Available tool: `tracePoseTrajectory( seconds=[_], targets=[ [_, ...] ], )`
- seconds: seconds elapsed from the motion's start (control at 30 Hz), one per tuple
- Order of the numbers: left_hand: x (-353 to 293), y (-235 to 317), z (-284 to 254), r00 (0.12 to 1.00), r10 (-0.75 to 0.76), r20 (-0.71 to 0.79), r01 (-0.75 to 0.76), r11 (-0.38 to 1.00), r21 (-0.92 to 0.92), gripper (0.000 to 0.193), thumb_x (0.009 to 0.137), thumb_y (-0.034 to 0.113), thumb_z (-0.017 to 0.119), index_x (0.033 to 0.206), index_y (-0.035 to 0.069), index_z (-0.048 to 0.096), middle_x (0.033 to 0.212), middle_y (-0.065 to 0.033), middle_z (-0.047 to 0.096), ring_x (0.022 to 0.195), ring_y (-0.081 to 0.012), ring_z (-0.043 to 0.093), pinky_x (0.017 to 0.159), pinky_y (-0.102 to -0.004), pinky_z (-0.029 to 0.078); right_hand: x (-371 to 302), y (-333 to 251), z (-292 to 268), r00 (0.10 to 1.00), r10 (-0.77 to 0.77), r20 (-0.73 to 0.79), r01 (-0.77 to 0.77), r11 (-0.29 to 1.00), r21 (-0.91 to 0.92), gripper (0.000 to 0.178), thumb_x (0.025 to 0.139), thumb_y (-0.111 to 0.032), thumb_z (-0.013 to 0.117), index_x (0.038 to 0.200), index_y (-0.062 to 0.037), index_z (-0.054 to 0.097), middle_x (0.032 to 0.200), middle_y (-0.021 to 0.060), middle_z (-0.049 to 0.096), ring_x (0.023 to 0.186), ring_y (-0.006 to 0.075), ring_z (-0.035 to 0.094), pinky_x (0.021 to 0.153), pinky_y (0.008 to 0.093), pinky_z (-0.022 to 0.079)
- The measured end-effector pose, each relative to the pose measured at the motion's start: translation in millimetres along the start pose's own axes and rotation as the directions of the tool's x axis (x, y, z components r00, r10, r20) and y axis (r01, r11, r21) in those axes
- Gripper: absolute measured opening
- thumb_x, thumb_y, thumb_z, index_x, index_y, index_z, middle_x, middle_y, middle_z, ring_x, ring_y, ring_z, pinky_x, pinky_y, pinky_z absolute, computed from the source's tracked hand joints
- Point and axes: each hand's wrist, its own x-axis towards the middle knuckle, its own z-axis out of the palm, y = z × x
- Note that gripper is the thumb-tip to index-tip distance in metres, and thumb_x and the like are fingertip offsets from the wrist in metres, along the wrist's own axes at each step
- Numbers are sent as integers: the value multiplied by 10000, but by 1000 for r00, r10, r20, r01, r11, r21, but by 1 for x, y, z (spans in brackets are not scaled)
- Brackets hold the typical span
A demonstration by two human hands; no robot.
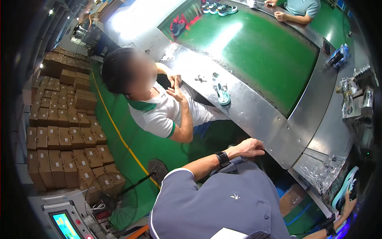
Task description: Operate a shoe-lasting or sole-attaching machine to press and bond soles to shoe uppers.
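Note:
My left hand (250,147) hangs beside the metal table edge (274,149), its fingers curled inward. Nothing shows in it, and a dark watch is on that wrist. At the far lower right, my right hand (349,204) grips a sneaker (343,191) with a pale teal and white sole and dark parts. The shoe is tilted, with my fingers against its side. Clear crumpled plastic (324,169) lies on the table beside the shoe. Another teal and white sneaker (222,89) stands on the metal ledge, out of reach of both hands.
A co-worker in a white shirt (153,115) sits to the left, hands together. Another person (302,8) is across the green belt (262,51). Several sneakers (219,8) stand far off. Stacked cartons (59,139), a floor fan (115,199) and a control panel (63,223) are left.

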Motion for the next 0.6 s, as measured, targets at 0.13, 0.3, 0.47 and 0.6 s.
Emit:
tracePoseTrajectory(
  seconds=[0.13, 0.3, 0.47, 0.6],
  targets=[
    [13, 21, 29, 984, 179, -9, -179, 983, -50, 262, 816, 186, 675, 964, -29, 673, 783, -146, 682, 709, -269, 663, 663, -362, 530, 6, 2, 16, 996, -87, 3, 87, 994, 63, 556, 885, -173, 680, 1352, 38, 463, 1309, 132, 539, 1186, 235, 504, 1056, 340, 339],
    [60, 96, 43, 969, 214, 126, -196, 971, -140, 227, 836, 201, 709, 805, -22, 674, 632, -106, 627, 570, -157, 569, 557, -331, 482, -24, -1, 19, 963, -191, -190, 214, 971, 105, 573, 852, -139, 713, 1357, -3, 477, 1286, 113, 562, 1145, 190, 540, 984, 319, 437],
    [96, 182, 55, 925, 104, 365, -86, 994, -64, 473, 924, 390, 651, 638, 14, 626, 545, 2, 531, 535, -60, 487, 466, -256, 387, -41, -126, 48, 908, -167, -384, 186, 982, 14, 602, 717, -203, 810, 1244, -29, 578, 1232, 144, 626, 1163, 259, 583, 1013, 357, 433],
    [112, 191, 72, 807, 179, 564, -87, 979, -186, 269, 949, 219, 602, 820, -10, 661, 685, -65, 616, 561, -144, 588, 525, -257, 457, -67, -160, 54, 865, 158, -476, -59, 975, 215, 646, 690, -261, 789, 1258, -62, 554, 1124, 180, 645, 1017, 317, 636, 910, 404, 489]
  ],
)
